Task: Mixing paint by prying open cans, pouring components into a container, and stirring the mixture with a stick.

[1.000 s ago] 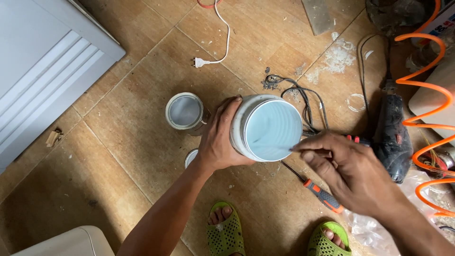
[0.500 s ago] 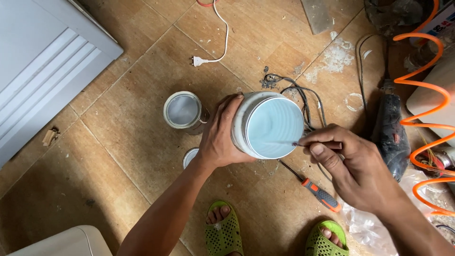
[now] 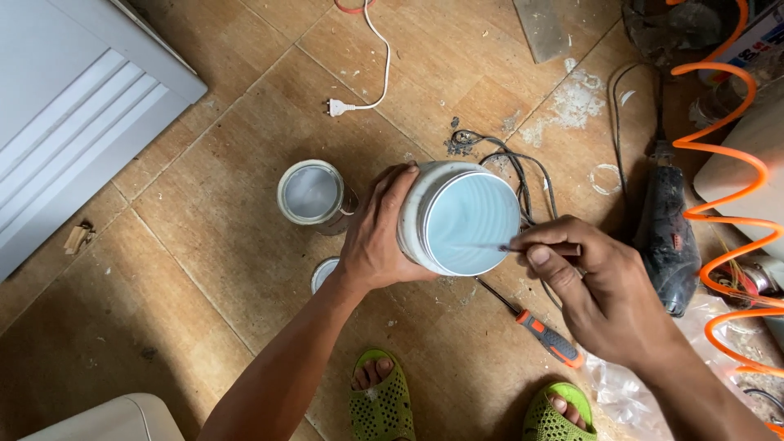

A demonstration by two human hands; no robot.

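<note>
Two hands meet at one white paint tub [image 3: 462, 217], raised above the tiled floor [image 3: 204, 269]. Left hand [image 3: 380, 233] wraps its left wall; right hand [image 3: 592, 282] pinches what looks like a thin stirrer [image 3: 490, 247], lying crosswise over the pale-blue paint.

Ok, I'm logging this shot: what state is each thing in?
Large paint can: open, tilted, held.
Small can: open, upright on the floor.
Left hand: gripping the large paint can's side.
Right hand: holding a thin stick in the paint.
White plug: unplugged.
Screwdriver: lying flat.
</note>
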